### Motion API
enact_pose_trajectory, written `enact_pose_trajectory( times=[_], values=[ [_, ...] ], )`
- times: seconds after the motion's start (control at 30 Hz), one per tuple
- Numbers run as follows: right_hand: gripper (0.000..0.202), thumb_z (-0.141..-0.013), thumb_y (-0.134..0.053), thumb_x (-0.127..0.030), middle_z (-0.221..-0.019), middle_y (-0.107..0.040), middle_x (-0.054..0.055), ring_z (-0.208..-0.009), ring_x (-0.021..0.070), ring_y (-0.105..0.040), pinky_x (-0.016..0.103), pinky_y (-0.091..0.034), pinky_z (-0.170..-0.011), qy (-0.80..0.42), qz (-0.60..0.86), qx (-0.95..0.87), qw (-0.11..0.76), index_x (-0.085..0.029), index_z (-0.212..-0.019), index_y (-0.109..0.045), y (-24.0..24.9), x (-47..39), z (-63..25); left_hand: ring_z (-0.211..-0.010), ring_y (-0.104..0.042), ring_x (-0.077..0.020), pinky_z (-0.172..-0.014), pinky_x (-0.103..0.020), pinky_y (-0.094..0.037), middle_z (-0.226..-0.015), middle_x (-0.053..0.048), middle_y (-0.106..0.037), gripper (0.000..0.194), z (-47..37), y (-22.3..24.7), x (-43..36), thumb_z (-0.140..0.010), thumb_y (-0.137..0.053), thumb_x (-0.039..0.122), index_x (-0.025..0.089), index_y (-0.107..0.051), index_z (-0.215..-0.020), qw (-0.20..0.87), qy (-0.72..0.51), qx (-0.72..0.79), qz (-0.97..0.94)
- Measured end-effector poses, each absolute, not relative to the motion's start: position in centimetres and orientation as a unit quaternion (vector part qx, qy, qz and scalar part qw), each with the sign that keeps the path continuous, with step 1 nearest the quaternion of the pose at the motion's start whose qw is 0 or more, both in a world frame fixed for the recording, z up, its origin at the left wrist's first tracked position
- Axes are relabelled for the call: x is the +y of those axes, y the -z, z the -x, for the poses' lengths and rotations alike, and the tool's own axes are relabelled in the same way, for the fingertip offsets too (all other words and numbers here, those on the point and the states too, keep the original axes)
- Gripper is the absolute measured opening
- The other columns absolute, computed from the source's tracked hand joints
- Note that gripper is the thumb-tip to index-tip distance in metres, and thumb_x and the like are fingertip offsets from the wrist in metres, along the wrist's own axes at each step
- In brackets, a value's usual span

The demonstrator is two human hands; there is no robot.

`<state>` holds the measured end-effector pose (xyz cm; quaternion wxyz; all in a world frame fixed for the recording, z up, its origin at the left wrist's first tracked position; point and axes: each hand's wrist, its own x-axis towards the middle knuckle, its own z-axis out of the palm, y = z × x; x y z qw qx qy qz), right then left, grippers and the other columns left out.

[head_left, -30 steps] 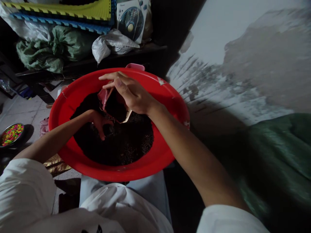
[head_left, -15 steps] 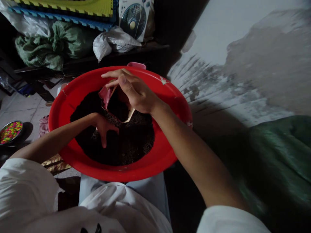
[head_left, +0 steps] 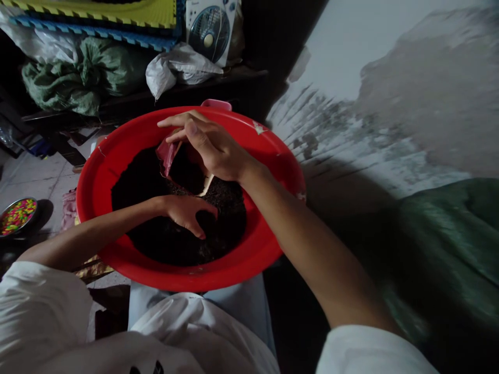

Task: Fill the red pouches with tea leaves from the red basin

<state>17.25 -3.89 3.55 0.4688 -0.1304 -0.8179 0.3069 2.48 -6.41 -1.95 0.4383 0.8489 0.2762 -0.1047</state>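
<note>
A wide red basin (head_left: 278, 223) rests on my lap, partly filled with a dark, loose, crumbly material (head_left: 230, 218). In it a red packet (head_left: 167, 156) with a pale inner edge lies tilted, its mouth facing me and dark inside. My right hand (head_left: 212, 148) is over the packet's top and right side, steadying it with the fingers stretched leftward; some fingers are hidden behind it. In front of the packet's mouth, my left hand (head_left: 187, 213) is in the dark material, thumb and fingers curved but apart.
Behind the basin a low shelf carries a green sack (head_left: 97, 72), a white bag (head_left: 175, 67), a box fan (head_left: 210, 34) and foam mats (head_left: 117, 13). A bowl of colourful pieces (head_left: 17, 215) is at left. A stained wall (head_left: 390, 104) and green sheeting (head_left: 460, 234) flank the right.
My left hand has moved right through the dark material, to just below the packet's mouth. My right hand stays at the packet. The view has shifted slightly.
</note>
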Motion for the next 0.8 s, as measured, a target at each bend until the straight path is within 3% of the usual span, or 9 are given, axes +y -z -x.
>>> enact_pose_trajectory(
  times=[0.13,0.3,0.4,0.53,0.67,0.8],
  values=[
    [0.053,-0.111,-0.031,-0.053,-0.142,-0.06,0.01,-0.118,0.0223,-0.069,0.041,-0.052,-0.112,-0.315,0.123,-0.815,0.471,-0.022,-0.138,-0.064,-3.5,-3.8,-17.1,-0.06,-0.06,-0.0141,-0.052,-0.025,-0.048,-0.084,0.0,-0.067,0.047,-2.9,-0.5,-8.0,-0.075,-0.081,0.038,0.019,-0.066,-0.115,0.515,0.108,0.292,-0.799],
    [0.053,-0.111,-0.03,-0.057,-0.149,-0.056,0.006,-0.119,0.0202,-0.067,0.041,-0.051,-0.114,-0.339,0.119,-0.815,0.455,-0.024,-0.139,-0.06,-3.7,-4.0,-17.0,-0.053,-0.056,-0.0111,-0.047,-0.022,-0.047,-0.074,0.002,-0.065,0.047,-2.3,-2.9,-8.6,-0.078,-0.083,0.041,0.019,-0.065,-0.115,0.584,0.049,0.258,-0.768],
    [0.054,-0.111,-0.028,-0.056,-0.148,-0.057,0.006,-0.123,0.0203,-0.066,0.04,-0.053,-0.112,-0.341,0.113,-0.814,0.457,-0.023,-0.137,-0.06,-3.9,-4.1,-17.1,-0.059,-0.06,-0.0104,-0.058,-0.023,-0.052,-0.082,-0.001,-0.07,0.044,-1.6,-3.7,-8.1,-0.078,-0.084,0.043,0.017,-0.068,-0.11,0.548,-0.03,0.264,-0.793],
    [0.055,-0.109,-0.029,-0.06,-0.152,-0.054,0.006,-0.125,0.0209,-0.065,0.038,-0.056,-0.109,-0.381,0.12,-0.797,0.453,-0.024,-0.138,-0.06,-4.0,-3.9,-17.2,-0.091,-0.069,-0.0213,-0.082,-0.033,-0.059,-0.105,-0.006,-0.073,0.055,-0.6,-4.1,-7.1,-0.079,-0.082,0.05,0.018,-0.069,-0.121,0.43,-0.141,0.354,-0.818],
    [0.06,-0.103,-0.035,-0.069,-0.153,-0.055,0.005,-0.127,0.0244,-0.064,0.04,-0.055,-0.112,-0.409,0.117,-0.784,0.453,-0.026,-0.136,-0.061,-3.9,-3.4,-17.0,-0.123,-0.062,-0.0322,-0.103,-0.045,-0.055,-0.129,-0.011,-0.067,0.058,-0.1,-3.4,-6.3,-0.087,-0.073,0.053,0.02,-0.063,-0.133,0.266,-0.256,0.455,-0.81],
    [0.059,-0.101,-0.039,-0.07,-0.152,-0.056,0.004,-0.135,0.0264,-0.059,0.043,-0.047,-0.12,-0.405,0.128,-0.788,0.445,-0.028,-0.135,-0.064,-3.9,-3.7,-16.7,-0.138,-0.051,-0.034,-0.118,-0.05,-0.045,-0.144,-0.015,-0.058,0.053,0.0,-2.4,-5.6,-0.093,-0.066,0.045,0.018,-0.056,-0.138,0.126,-0.296,0.446,-0.835]
  ],
)
